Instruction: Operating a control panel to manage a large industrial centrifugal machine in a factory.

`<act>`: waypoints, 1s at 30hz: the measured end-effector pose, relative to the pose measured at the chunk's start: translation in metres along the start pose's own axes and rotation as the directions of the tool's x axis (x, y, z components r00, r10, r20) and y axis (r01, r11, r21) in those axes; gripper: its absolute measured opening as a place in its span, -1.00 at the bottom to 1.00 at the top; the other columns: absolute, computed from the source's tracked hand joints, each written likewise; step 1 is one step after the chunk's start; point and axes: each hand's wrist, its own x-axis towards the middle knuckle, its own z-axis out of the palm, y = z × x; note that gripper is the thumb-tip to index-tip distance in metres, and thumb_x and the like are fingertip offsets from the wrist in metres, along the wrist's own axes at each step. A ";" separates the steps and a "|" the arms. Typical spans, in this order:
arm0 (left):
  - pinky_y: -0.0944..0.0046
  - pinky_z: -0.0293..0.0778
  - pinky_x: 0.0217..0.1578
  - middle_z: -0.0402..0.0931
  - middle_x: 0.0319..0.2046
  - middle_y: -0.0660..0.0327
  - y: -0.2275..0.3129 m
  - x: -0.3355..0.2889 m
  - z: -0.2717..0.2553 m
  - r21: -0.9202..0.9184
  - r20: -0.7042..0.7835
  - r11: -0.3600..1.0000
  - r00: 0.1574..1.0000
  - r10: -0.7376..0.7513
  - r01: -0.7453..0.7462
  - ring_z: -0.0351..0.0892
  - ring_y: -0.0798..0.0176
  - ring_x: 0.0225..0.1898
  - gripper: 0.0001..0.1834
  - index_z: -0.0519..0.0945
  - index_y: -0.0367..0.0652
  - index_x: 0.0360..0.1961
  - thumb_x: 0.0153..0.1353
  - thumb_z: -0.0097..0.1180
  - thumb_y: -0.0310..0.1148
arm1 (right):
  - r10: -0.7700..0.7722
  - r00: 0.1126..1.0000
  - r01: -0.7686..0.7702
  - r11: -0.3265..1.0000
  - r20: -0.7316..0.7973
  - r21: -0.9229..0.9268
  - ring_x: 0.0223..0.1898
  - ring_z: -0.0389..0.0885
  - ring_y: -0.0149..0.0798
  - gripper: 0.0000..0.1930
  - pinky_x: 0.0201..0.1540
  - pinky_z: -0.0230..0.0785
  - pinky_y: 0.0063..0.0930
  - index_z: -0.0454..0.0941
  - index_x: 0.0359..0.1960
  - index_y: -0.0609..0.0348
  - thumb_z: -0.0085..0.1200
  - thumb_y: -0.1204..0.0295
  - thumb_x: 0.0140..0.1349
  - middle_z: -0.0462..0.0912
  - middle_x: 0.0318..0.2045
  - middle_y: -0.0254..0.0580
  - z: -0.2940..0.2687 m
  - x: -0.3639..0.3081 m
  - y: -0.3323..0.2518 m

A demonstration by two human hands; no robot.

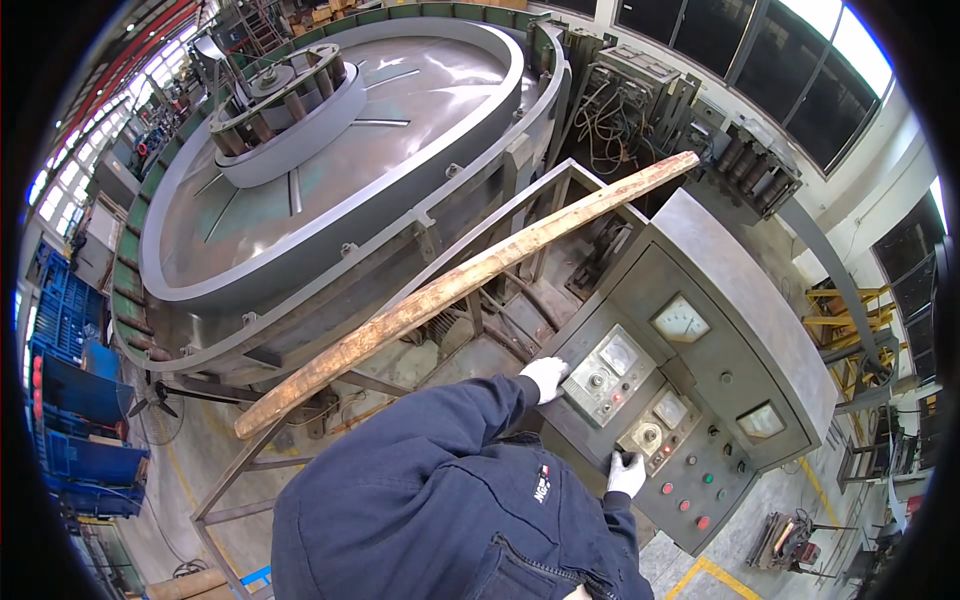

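The grey control console (700, 235) stands at the right, with gauges, dials and buttons on its sloping face. My left hand (546, 379), in a white glove, rests at the console's left edge with its fingers curled over it. Beside it is the upper dial module (603, 375). Also gloved in white, my right hand (627, 474) is closed at the near edge, close to the lower dial module (652, 432). Something small and dark shows at its fingertips; its kind is unclear. Red and green push buttons (685, 505) lie to the right of this hand.
A long wooden pole (470, 285) lies slanting across a metal rail frame (480, 245) beyond my arms. Behind it is a large round machine with a broad metal table (420, 90). Blue bins (75, 440) stand far left; a welding-type cart (785, 545) sits on the floor at right.
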 end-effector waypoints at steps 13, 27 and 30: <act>-0.13 0.57 0.17 0.67 -0.02 -0.13 -0.001 -0.001 0.001 -0.002 -0.004 1.000 1.000 0.000 0.000 0.65 -0.24 0.11 -0.53 0.69 -0.20 0.05 0.14 0.36 -0.21 | -0.015 1.000 0.015 1.000 -0.016 0.003 -0.46 0.65 -0.07 -0.74 -0.24 0.56 -0.18 0.63 -0.38 0.19 0.51 0.34 0.16 0.72 -0.47 -0.04 0.003 0.000 0.002; -0.12 0.57 0.17 0.68 -0.03 -0.11 0.002 -0.002 -0.003 -0.004 -0.002 1.000 1.000 0.002 -0.002 0.65 -0.23 0.11 -0.54 0.69 -0.18 0.04 0.12 0.38 -0.22 | 0.004 1.000 -0.004 1.000 -0.008 0.010 -0.43 0.69 -0.03 -0.73 -0.21 0.58 -0.17 0.65 -0.37 0.20 0.51 0.33 0.16 0.74 -0.45 -0.02 0.003 0.001 0.002; -0.12 0.57 0.17 0.68 -0.02 -0.10 0.005 -0.002 -0.006 0.003 0.004 1.000 1.000 0.005 -0.005 0.65 -0.22 0.12 -0.53 0.69 -0.18 0.05 0.12 0.39 -0.22 | 0.004 1.000 -0.003 1.000 -0.015 0.010 -0.43 0.70 -0.03 -0.74 -0.21 0.58 -0.17 0.65 -0.37 0.20 0.51 0.33 0.16 0.74 -0.45 -0.01 0.003 0.000 0.003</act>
